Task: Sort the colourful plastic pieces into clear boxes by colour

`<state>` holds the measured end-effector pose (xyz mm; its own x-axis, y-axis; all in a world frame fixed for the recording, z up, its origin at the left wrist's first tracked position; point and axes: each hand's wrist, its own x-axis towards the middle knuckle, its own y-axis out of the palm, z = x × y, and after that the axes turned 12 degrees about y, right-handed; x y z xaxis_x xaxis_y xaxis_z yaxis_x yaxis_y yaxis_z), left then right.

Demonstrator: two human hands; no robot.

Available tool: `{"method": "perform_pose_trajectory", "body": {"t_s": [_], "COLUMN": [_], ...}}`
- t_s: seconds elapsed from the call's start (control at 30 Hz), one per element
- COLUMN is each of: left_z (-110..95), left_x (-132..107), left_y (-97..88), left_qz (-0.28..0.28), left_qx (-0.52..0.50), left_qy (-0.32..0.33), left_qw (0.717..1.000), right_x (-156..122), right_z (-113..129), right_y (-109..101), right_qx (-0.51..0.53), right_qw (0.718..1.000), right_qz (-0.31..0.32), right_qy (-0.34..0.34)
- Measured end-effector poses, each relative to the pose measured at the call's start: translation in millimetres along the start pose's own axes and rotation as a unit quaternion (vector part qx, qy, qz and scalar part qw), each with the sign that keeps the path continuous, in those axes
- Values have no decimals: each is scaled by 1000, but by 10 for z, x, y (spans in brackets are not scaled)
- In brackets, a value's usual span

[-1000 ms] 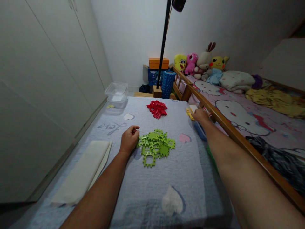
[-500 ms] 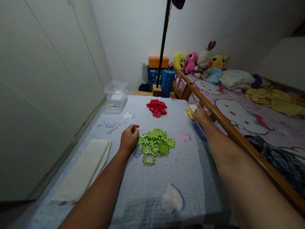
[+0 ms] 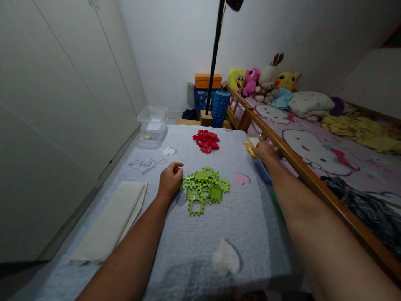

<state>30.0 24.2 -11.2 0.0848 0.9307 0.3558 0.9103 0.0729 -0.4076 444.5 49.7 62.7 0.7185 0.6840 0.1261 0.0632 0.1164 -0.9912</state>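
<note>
My left hand [image 3: 171,179] rests on the bedspread-like cloth with its fingers curled in and nothing seen in them. Right beside it lies a heap of green plastic interlocking pieces [image 3: 216,193], some with open square middles. Farther back sits a smaller pile of red interlocking pieces [image 3: 206,141]. My right hand [image 3: 265,151] reaches to the right edge, bent over some yellow pieces [image 3: 249,149] and a pale card-like thing [image 3: 254,141]. Its fingertips are partly hidden, so what they grip does not show. A blue container [image 3: 262,171] lies under my right wrist.
Clear plastic boxes [image 3: 153,115] stand at the back left. A folded white sheet [image 3: 109,221] lies on the left. A wooden bed rail [image 3: 291,159] runs along the right side. A black pole [image 3: 215,54] rises at the back beside a blue foam roller [image 3: 220,109].
</note>
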Motion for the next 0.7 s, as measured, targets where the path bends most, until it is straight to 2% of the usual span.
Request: {"method": "perform_pose_trajectory", "body": {"t_s": [0.17, 0.27, 0.33, 0.43, 0.57, 0.7], "left_z": [-9, -12, -7, 10, 25, 14], "left_x": [-2, -5, -7, -8, -13, -18], "left_y": [-1, -5, -6, -8, -10, -11], "left_qz": [-3, -5, -4, -4, -1, 0], "left_qx": [0, -5, -13, -20, -26, -17], "left_qy": [5, 5, 3, 0, -2, 4], "left_qw": [1000, 1000, 1000, 1000, 1000, 1000], "right_x": [-247, -597, -905, -1393, -1885, -2083], "right_z": [260, 447, 530, 575, 542, 506], "right_y": [-149, -155, -95, 57, 271, 428], "right_qx": [86, 149, 183, 212, 212, 220], "right_qw": [995, 984, 966, 941, 931, 927], "right_qz": [-40, 21, 81, 121, 136, 122], "right_qy": [-21, -91, -162, -233, -264, -277]}}
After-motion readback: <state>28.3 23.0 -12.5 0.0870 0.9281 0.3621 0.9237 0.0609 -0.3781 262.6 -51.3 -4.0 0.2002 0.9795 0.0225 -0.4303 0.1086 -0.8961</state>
